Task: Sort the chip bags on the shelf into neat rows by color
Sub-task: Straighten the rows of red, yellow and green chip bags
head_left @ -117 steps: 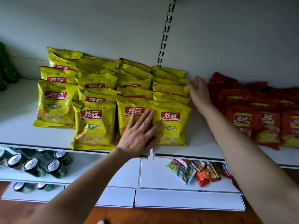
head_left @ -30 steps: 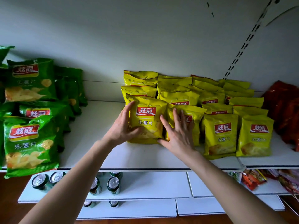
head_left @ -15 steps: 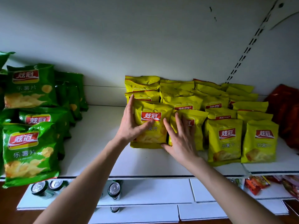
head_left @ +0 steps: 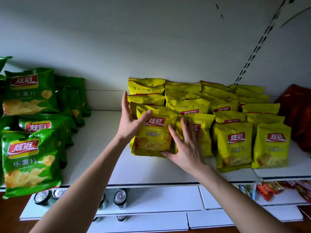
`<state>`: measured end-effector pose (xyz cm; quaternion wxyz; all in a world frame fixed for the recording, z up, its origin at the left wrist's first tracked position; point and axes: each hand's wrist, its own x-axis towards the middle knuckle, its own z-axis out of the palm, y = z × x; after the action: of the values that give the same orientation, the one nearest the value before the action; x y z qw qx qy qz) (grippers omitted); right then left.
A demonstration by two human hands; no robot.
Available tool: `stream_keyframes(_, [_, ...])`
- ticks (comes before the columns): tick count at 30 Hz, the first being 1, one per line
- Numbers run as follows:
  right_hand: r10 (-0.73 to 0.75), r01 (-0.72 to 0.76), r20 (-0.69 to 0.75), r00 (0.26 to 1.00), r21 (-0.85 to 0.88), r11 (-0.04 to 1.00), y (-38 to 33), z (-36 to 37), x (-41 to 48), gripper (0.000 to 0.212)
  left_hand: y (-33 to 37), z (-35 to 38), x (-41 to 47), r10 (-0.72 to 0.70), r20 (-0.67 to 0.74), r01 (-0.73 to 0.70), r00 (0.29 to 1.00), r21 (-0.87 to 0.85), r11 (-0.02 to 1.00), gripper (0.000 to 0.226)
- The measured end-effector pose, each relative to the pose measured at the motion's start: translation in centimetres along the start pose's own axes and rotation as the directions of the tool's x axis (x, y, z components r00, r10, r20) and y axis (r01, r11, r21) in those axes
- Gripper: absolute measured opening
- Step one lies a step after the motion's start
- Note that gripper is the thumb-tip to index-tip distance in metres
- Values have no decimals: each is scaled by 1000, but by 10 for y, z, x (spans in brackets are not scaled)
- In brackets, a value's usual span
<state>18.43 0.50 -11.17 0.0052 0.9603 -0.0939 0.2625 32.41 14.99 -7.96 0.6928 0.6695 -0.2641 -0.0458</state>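
Three colour groups share the shelf (head_left: 101, 148): green chip bags (head_left: 32, 158) at its left edge, yellow chip bags (head_left: 210, 105) mid-shelf in four front-to-back rows, and red chip bags (head_left: 296, 111) at its right edge. Sorting by colour appears done; squaring the rows remains. Four yellow bags face the front edge; deeper counts cannot be told. The leftmost front yellow bag (head_left: 153, 137) is pinched by the left hand (head_left: 129, 123); the right hand (head_left: 186, 148) lies flat, fingers spread, on the second front bag (head_left: 204, 125).
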Motion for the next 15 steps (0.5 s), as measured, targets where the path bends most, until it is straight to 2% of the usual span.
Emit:
stream_keyframes(3, [-3, 3, -12, 1000, 2, 1000, 2, 1, 2, 107, -4, -1, 3, 1, 70, -2, 998, 19, 1000, 100])
stream_keyframes(7, [-20, 20, -12, 1000, -4, 1000, 3, 2, 1, 107, -5, -2, 0, -41, 86, 45, 995, -46, 998, 105])
stream_keyframes(10, [-11, 11, -17, 1000, -12, 1000, 3, 2, 0, 107, 2, 0, -3, -41, 45, 43, 998, -43, 998, 118])
stream_keyframes(12, [-14, 14, -21, 1000, 5, 1000, 3, 1, -1, 106, 5, 1, -8, -34, 7, 34, 999, -18, 999, 115])
stream_keyframes(15, [-49, 51, -36, 998, 68, 996, 7, -2, -5, 105, 10, -5, -21, -8, -80, 18, 997, 130, 991, 123])
